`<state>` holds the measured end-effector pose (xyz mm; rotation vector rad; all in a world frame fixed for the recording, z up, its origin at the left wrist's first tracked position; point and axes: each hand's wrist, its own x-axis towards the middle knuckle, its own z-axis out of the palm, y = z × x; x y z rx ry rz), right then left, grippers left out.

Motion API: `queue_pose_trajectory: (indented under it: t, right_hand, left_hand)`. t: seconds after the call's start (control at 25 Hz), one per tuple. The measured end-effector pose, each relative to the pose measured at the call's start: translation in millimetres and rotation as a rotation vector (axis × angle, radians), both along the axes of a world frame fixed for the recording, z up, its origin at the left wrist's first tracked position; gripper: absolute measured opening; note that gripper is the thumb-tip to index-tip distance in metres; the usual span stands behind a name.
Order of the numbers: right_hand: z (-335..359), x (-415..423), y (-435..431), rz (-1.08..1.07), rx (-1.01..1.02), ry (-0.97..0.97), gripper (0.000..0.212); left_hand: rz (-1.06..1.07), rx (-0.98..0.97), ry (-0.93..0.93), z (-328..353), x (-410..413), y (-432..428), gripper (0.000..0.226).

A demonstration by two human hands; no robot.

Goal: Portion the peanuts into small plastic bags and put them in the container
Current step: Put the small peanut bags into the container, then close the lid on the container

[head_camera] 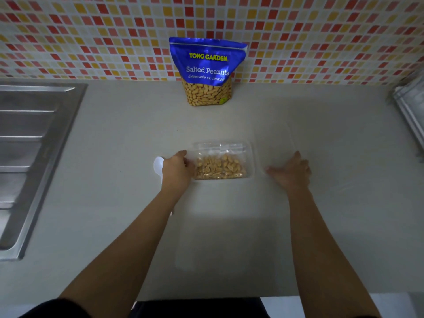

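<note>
Sink: a stainless-steel sink with a ribbed drainer (29,143) is set into the left edge of the pale grey bench (114,180).
Spoon: a white plastic spoon (158,165) lies on the bench just left of the left hand, partly hidden by it.
Left hand: the left hand (176,173) rests at the left end of the clear plastic container (251,157); its fingers touch that end, but whether they grip it I cannot tell.
Container: near the middle of the bench; inside lies a small clear zip bag of peanuts (220,166).
Peanut pack: a blue stand-up pouch of salted peanuts (207,70) stands upright at the back edge, against the tiled wall.
Right hand: the right hand (291,172) lies palm down, fingers spread and released, on the bench just right of the container, on a faint clear plastic sheet or bag (282,138).
</note>
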<state>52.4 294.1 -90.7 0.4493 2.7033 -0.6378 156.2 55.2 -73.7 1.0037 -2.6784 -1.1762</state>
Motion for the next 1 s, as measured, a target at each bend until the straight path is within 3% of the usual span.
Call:
queue_pose_trajectory:
  t: [0.08, 0.2, 0.28, 0.44, 0.56, 0.64, 0.76, 0.8, 1.0]
  right_hand:
    - [4, -1, 0, -0.007, 0.019, 0.026, 0.099]
    - [6, -2, 5, -0.064, 0.001, 0.033, 0.101]
    - [4, -1, 7, -0.175, -0.265, 0.204, 0.091]
    - [12, -3, 1, -0.491, -1.092, 0.543, 0.032]
    - [34, -9, -11, -0.406, -1.386, 0.54, 0.02]
    - [51, -6, -27, -0.287, -1.348, 0.446, 0.012]
    - [51, -5, -52, -0.107, -1.147, 0.355, 0.009]
    - [48, -4, -58, -0.073, -1.079, 0.357, 0.012]
    - [27, -4, -72, 0.048, -0.779, 0.302, 0.017]
  left_hand:
    - [-0.027, -0.071, -0.011, 3, -3, -2, 0.016]
    - [-0.078, -0.132, -0.055, 6, -6, -3, 0.029]
    - [-0.075, -0.126, -0.073, 8, -6, -3, 0.029]
    - [-0.045, -0.039, -0.086, 10, -5, -3, 0.014]
    - [-0.013, -0.038, -0.051, 17, -7, -5, 0.039]
    - [0.058, -0.014, 0.116, 29, -9, -4, 0.043]
    - [0.079, 0.364, 0.365, 45, -16, 4, 0.033]
    - [0.068, 0.386, 0.373, 46, -17, 7, 0.03]
    - [0.104, 0.054, 0.137, 30, -12, 6, 0.038]
